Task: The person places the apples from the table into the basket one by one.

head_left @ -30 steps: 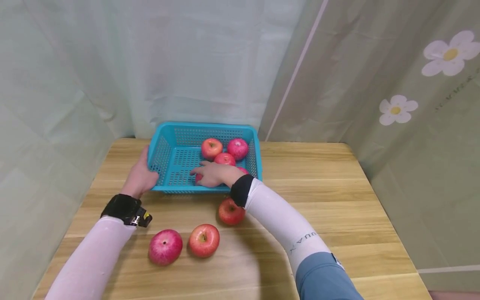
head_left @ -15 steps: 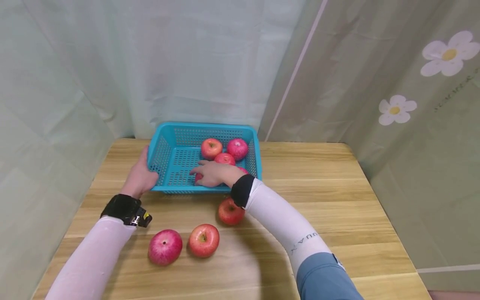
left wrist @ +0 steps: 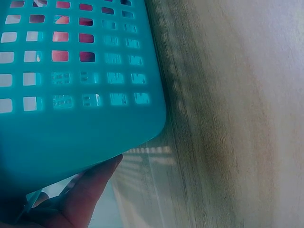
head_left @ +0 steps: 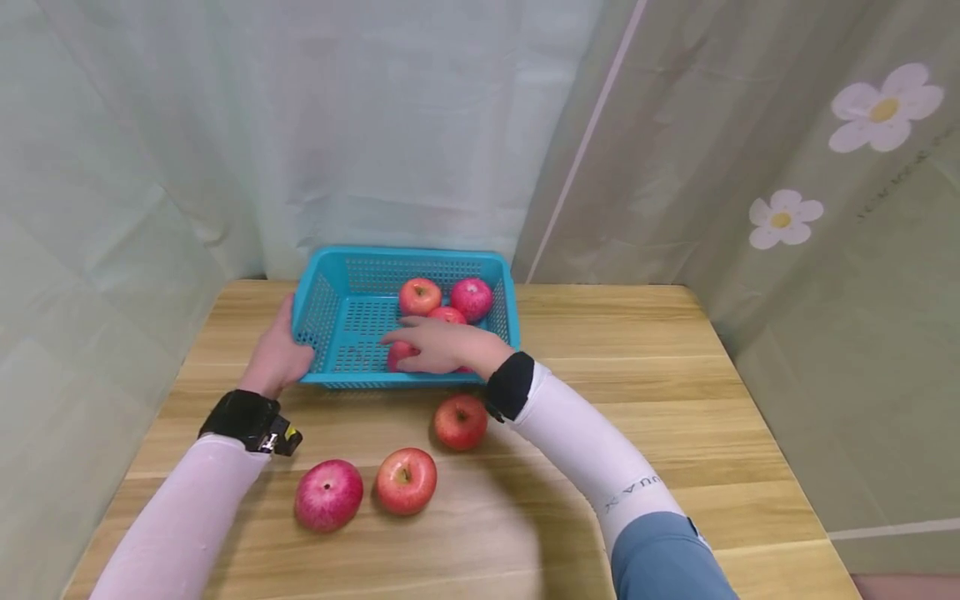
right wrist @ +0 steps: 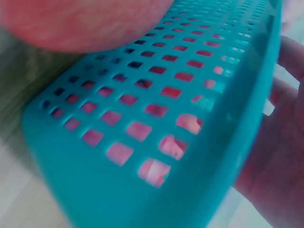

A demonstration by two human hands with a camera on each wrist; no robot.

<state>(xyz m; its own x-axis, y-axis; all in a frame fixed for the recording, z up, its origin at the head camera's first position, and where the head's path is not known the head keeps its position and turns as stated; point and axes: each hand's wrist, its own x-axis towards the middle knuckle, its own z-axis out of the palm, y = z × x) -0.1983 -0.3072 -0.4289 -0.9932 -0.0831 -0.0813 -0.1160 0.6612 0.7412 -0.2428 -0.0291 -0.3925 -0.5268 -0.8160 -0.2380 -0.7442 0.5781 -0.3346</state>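
A blue plastic basket (head_left: 318, 312) stands at the back of the wooden table with several apples grouped in its right half. My left hand (head_left: 277, 354) grips its left end; in the left wrist view, the fingers (left wrist: 92, 187) are at the rim. Over the front of the basket, my right hand (head_left: 453, 343) hovers with fingers spread above a red apple (head_left: 397, 357), which shows under the fingertips. Behind that hand lie a yellowish-red apple (head_left: 420, 297), a pink apple (head_left: 472, 299) and a partly covered one (head_left: 450, 314).
Three apples rest on the table in front of the basket: a dark pink one (head_left: 328, 496), a red one (head_left: 406, 481) and another red one (head_left: 461, 422) near the right wrist. A pale curtain (head_left: 420, 125) hangs right behind the table and along its sides.
My right hand has lifted slightly and its wrist has shifted right, showing more of the apple beneath. My left hand keeps its hold on the basket.
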